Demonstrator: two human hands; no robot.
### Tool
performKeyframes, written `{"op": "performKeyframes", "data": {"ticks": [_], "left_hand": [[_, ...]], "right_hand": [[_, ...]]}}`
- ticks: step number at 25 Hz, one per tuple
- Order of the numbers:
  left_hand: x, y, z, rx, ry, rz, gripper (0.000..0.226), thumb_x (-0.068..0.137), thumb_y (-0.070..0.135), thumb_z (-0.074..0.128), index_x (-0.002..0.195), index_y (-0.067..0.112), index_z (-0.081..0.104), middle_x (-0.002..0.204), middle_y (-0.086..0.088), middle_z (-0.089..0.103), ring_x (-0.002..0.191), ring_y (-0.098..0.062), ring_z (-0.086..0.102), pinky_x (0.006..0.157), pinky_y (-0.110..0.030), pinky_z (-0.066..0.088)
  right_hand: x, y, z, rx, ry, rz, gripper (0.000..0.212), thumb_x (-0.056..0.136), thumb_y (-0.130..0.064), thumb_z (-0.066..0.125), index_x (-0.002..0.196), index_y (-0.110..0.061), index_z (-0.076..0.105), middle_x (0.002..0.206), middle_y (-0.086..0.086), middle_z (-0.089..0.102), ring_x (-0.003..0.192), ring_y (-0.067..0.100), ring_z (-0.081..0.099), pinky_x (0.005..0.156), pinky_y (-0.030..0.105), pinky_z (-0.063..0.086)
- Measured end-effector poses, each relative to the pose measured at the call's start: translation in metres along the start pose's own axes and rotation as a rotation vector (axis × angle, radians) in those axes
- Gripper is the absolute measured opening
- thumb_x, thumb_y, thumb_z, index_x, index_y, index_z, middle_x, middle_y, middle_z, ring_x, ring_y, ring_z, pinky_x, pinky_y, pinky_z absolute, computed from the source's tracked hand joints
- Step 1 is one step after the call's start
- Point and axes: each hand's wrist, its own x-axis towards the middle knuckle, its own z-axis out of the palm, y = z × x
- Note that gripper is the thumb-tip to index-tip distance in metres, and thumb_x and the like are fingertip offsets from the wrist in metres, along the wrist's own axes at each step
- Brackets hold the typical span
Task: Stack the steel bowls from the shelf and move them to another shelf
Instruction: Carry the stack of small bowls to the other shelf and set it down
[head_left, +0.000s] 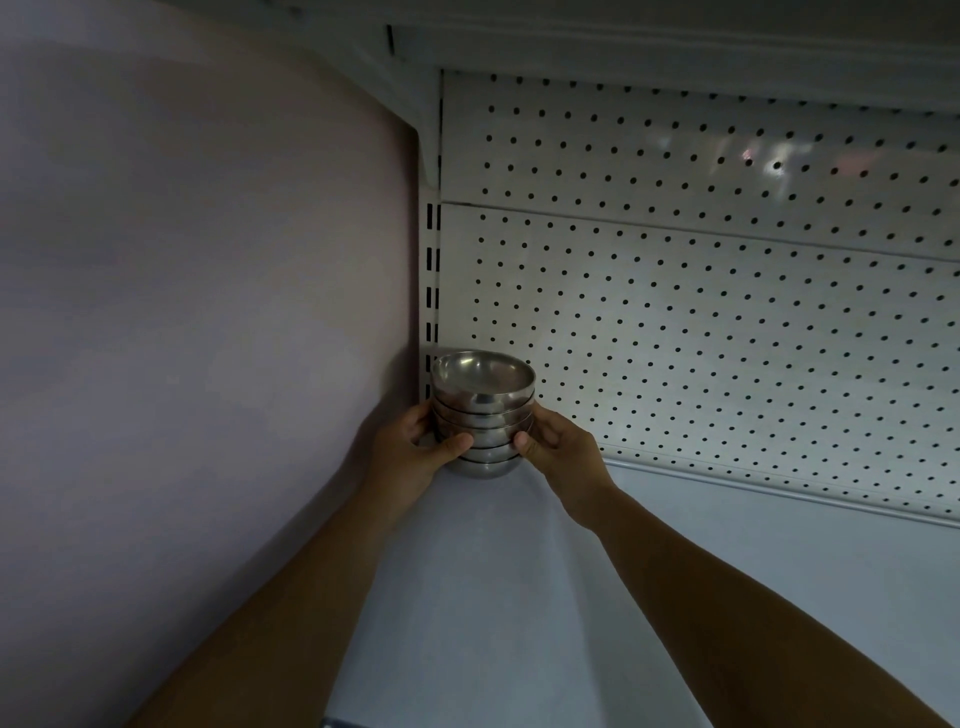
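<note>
- White shelf is noted, backed by pegboard, with a plain wall at 9 o'clock.
- Stack of several nested steel bowls is found in the far left corner, close to both pegboard and wall.
- Whether the bottom bowl rests on the shelf or is held just above it cannot be told.
- Left hand is curled round the stack at 9 o'clock and right hand at 3 o'clock, with thumbs pressed on the near side.
- Stack axis is upright, openings up. It lies at 12 o'clock from the wrists, and both hands are equally near.
- Stacking is judged complete. A level two-handed grip is judged necessary for the next move, so that the upper bowls are not tipped.
</note>
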Motion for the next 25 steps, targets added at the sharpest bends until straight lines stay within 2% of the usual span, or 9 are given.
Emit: {"op": "performKeyframes", "data": {"ticks": [9,14,19,23,25], "left_hand": [[0.001,0.000,-0.001,-0.014,-0.007,0.007,0.055,0.080,0.007,0.084,0.132,0.014,0.066,0.120,0.005,0.075,0.114,-0.009,0.070,0.089,-0.019,0.055],[0.001,0.002,-0.002,0.006,-0.004,0.001,0.055,0.079,0.011,0.085,0.131,0.016,0.067,0.120,0.005,0.075,0.115,-0.011,0.070,0.092,-0.023,0.056],[-0.002,0.003,-0.002,0.053,-0.022,0.001,0.056,0.080,0.015,0.084,0.133,0.019,0.066,0.123,0.005,0.074,0.118,-0.012,0.068,0.098,-0.027,0.054],[-0.005,0.011,-0.002,0.150,-0.030,-0.022,0.052,0.083,0.017,0.082,0.132,0.025,0.066,0.120,0.012,0.074,0.116,-0.004,0.067,0.092,-0.016,0.052],[-0.004,0.017,-0.005,0.231,-0.059,-0.046,0.053,0.085,0.024,0.082,0.134,0.028,0.064,0.123,0.013,0.073,0.117,0.001,0.065,0.096,-0.018,0.051]], "right_hand": [[0.004,0.012,0.001,0.027,0.065,0.023,0.050,0.092,0.005,0.072,0.140,-0.004,0.062,0.130,0.007,0.074,0.127,0.020,0.067,0.113,0.040,0.050],[0.001,0.011,0.002,0.012,0.089,0.030,0.049,0.090,0.004,0.074,0.137,-0.006,0.064,0.127,0.003,0.076,0.124,0.016,0.069,0.112,0.037,0.051],[0.002,0.013,0.002,-0.041,0.112,0.038,0.052,0.087,-0.001,0.080,0.137,-0.006,0.065,0.127,0.003,0.076,0.124,0.015,0.068,0.112,0.040,0.051],[0.001,0.009,0.002,-0.066,0.112,0.056,0.055,0.086,-0.003,0.082,0.138,-0.008,0.066,0.128,0.001,0.075,0.124,0.011,0.068,0.113,0.039,0.051],[-0.001,0.006,0.000,-0.097,0.079,0.063,0.057,0.087,-0.006,0.083,0.140,-0.012,0.065,0.129,-0.001,0.075,0.126,0.011,0.067,0.114,0.039,0.050]]}}
